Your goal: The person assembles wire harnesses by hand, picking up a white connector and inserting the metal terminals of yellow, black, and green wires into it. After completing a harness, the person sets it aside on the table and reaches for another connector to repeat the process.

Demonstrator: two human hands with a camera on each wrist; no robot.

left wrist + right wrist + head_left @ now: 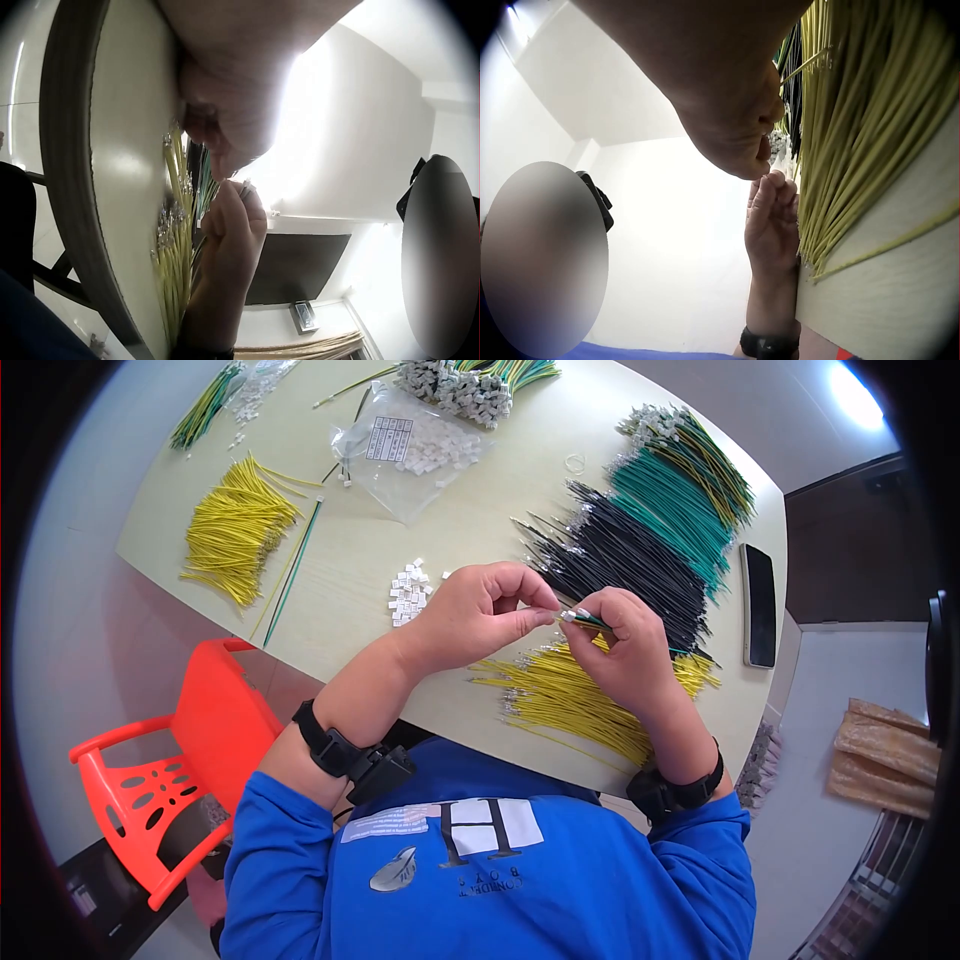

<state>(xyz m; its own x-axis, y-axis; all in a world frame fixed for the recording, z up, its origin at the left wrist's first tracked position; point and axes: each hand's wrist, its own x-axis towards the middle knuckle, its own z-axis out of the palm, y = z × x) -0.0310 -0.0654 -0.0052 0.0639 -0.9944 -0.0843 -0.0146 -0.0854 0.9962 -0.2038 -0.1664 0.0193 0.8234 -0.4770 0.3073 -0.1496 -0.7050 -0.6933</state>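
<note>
In the head view the right hand [625, 645] pinches a small white connector [570, 616] with green and dark wires running back under its fingers. The left hand [485, 612] meets it fingertip to fingertip, thumb and forefinger closed on something too small to make out, perhaps a wire end. Below both hands lies a spread of yellow wires [570, 695]; black wires [630, 560] lie just beyond. Loose white connectors [408, 592] are piled beside the left hand. In the left wrist view the right hand [232, 225] faces the left hand [232, 97], their fingertips close together.
Green wires [670, 510] lie at the back right, a phone [758, 605] at the right edge. A bag of white connectors [410, 450] and a finished-looking wire bundle [470, 390] are at the back. Another yellow bundle [235, 530] lies left; a red chair [215, 725] stands beside the table.
</note>
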